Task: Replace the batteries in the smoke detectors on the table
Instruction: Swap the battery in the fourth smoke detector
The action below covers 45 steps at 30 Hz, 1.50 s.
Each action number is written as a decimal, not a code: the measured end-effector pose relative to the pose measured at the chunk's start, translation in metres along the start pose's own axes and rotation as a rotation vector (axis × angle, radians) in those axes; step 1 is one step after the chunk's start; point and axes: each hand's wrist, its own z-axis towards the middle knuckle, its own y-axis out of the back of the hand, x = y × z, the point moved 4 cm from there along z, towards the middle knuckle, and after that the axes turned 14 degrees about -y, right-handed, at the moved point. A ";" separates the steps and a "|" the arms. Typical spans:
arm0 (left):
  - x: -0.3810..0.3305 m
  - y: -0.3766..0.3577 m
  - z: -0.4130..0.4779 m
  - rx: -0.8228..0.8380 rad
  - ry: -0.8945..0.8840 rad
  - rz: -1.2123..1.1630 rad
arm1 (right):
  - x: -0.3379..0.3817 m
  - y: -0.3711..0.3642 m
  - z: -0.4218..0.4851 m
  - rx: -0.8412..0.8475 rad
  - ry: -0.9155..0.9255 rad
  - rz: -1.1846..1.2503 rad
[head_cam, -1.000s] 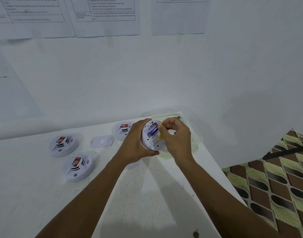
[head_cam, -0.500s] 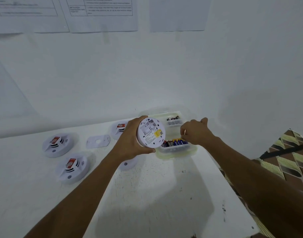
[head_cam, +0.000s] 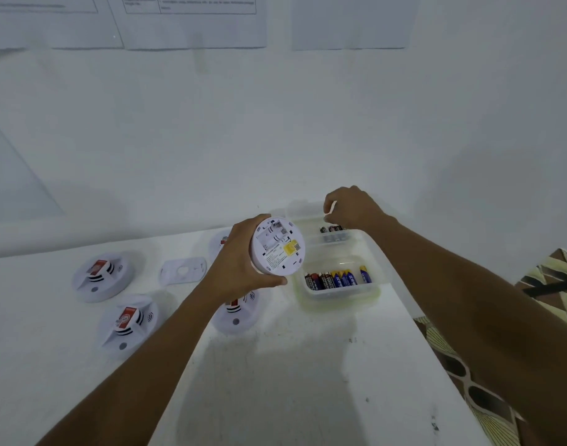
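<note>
My left hand (head_cam: 240, 262) grips a round white smoke detector (head_cam: 277, 246) above the table, its labelled back with a yellow sticker turned toward me and its battery bay looking empty. My right hand (head_cam: 349, 207) hovers over the far compartment of a clear plastic container (head_cam: 336, 299). Its fingers are curled in a pinch, and the battery in them is almost fully hidden. The far compartment holds a few dark batteries (head_cam: 332, 229). Several red and blue batteries (head_cam: 338, 280) lie in the near compartment.
More white detectors lie face up on the white table: two at the left (head_cam: 103, 276) (head_cam: 127, 323), one under my left wrist (head_cam: 237, 313), and one behind my left hand (head_cam: 221, 243). A white mounting plate (head_cam: 183, 270) lies between them. The table ends at the right over patterned floor (head_cam: 549, 284).
My right hand pulled the blue battery out of the detector and moved right and back, over the container's far compartment. My left hand kept hold of the detector.
</note>
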 end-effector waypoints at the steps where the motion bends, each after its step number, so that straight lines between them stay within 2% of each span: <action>1: 0.000 0.001 0.001 0.001 -0.001 0.011 | 0.002 -0.006 0.006 0.032 -0.015 -0.034; 4: 0.002 0.004 0.002 0.007 0.009 0.026 | 0.006 -0.019 0.018 0.104 -0.062 -0.099; 12: 0.015 0.006 0.002 0.022 0.021 0.039 | 0.009 -0.040 0.026 0.105 -0.098 -0.097; 14: 0.017 0.006 0.002 0.021 0.025 0.037 | 0.009 -0.033 0.026 0.109 -0.097 0.039; 21: 0.012 0.003 0.000 -0.011 0.025 0.009 | 0.039 0.018 -0.042 0.018 0.021 0.801; 23: 0.009 0.001 -0.001 -0.021 0.023 -0.017 | 0.048 0.018 -0.067 0.004 0.050 0.898; 26: 0.002 -0.002 -0.002 -0.022 0.009 -0.045 | 0.060 0.001 -0.092 -0.013 0.057 0.875; 31: -0.008 -0.004 -0.009 -0.039 0.006 -0.089 | 0.065 -0.026 -0.117 -0.220 0.055 0.857; 34: -0.008 -0.005 -0.017 -0.042 0.009 -0.115 | 0.069 -0.039 -0.130 -0.276 0.068 0.925; 37: -0.005 -0.008 -0.023 -0.046 0.030 -0.153 | 0.075 -0.046 -0.144 -0.383 0.174 0.788; 41: -0.005 -0.002 -0.023 -0.094 0.022 -0.184 | 0.076 -0.056 -0.146 -0.329 0.295 0.602; 45: -0.004 0.003 -0.019 -0.032 0.002 -0.133 | 0.062 -0.037 -0.123 -0.125 0.329 0.677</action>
